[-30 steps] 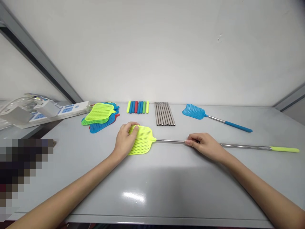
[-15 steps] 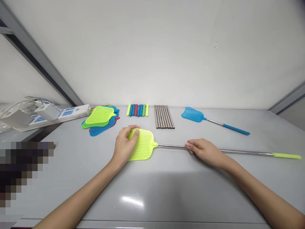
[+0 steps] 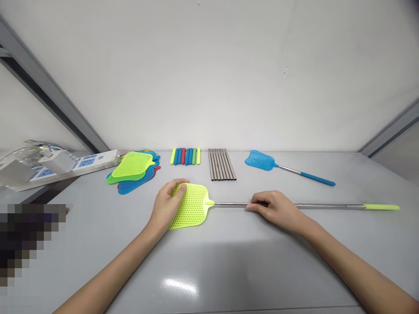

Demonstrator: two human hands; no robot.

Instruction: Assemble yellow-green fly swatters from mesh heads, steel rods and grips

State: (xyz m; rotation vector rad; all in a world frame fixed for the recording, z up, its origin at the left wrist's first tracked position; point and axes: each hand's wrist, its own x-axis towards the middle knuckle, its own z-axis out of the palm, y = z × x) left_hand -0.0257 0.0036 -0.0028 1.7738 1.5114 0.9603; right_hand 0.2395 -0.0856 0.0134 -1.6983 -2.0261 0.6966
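A yellow fly swatter (image 3: 193, 209) with a long, extended metal rod and a yellow grip lies across the grey table. My left hand (image 3: 166, 205) is closed on the left edge of its perforated head, thumb on top and fingers at the far side. Around the metal rod, right of the head, my right hand (image 3: 273, 208) is closed with thumb and fingers. Part of the rod is hidden under that hand and wrist. Farther back on the right lies a shorter blue fly swatter (image 3: 262, 160) with a blue grip.
Loose swatter heads (image 3: 134, 165) in yellow, green and blue are piled at the back left, beside a white power strip (image 3: 101, 160) with adapters. Several coloured grips (image 3: 183, 156) and metal tubes (image 3: 222, 165) lie in rows near the wall. A pixelated patch covers the left edge.
My right hand has shifted slightly left along the rod, its fingers now more bent. The yellow grip's end has come a little left and up in view. The camera view has shifted slightly too.
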